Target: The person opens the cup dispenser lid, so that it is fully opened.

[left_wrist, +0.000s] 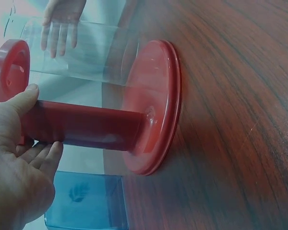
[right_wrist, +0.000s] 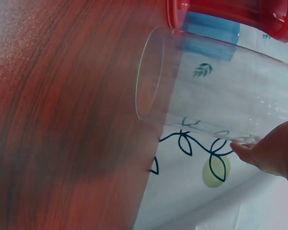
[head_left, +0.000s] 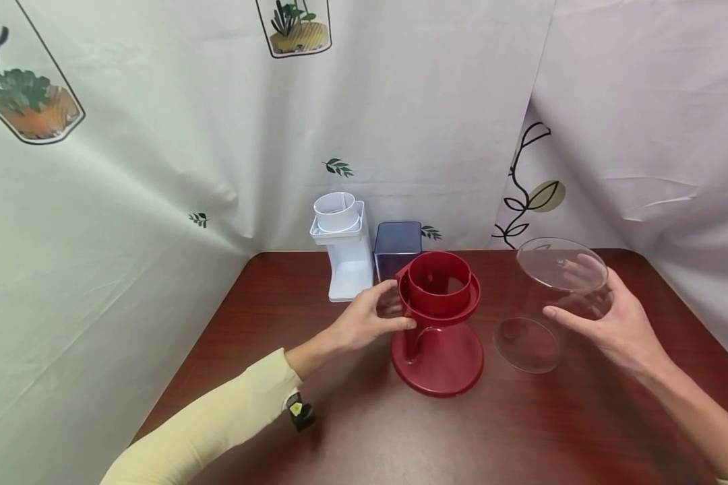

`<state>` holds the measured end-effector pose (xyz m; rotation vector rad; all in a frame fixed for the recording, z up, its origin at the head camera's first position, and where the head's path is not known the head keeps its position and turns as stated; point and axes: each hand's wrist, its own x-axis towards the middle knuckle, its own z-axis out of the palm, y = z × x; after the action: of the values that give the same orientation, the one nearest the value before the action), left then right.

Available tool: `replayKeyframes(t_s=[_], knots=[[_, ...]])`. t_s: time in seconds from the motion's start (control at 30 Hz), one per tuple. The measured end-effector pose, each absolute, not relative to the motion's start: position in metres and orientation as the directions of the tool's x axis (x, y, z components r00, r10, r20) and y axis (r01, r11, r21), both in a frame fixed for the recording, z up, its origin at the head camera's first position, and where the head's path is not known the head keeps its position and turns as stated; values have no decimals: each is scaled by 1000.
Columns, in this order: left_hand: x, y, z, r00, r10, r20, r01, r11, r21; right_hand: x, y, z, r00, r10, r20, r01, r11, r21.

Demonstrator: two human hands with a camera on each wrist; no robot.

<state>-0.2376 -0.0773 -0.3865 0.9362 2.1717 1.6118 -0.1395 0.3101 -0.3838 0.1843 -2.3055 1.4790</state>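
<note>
A red stand [head_left: 438,367] with a round base, a post and an open ring-shaped top is upright on the table. My left hand [head_left: 367,320] grips it by the post just below the ring, thumb on one side and fingers on the other, as the left wrist view [left_wrist: 19,158] shows. To its right is a clear cylinder [right_wrist: 221,91], upright, its lower rim by the tabletop. My right hand [head_left: 613,323] is at the cylinder's right side, straight fingers behind the wall and seen through it, thumb at the front. In the right wrist view the thumb [right_wrist: 264,151] meets the wall.
Behind the red stand is a blue translucent box [head_left: 398,242]. A white stand [head_left: 348,263] with a ring-shaped top is left of the box. The brown wooden table [head_left: 352,431] ends at a hanging printed cloth [head_left: 437,135] at the back and sides.
</note>
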Motion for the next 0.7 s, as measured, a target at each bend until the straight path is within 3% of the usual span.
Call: replayKeyframes(t_s=[0.7], knots=[[-233,-65,-394,-780,598,186,340,154,928,-138,309,-382,-919,112,377,-291,451,-844]])
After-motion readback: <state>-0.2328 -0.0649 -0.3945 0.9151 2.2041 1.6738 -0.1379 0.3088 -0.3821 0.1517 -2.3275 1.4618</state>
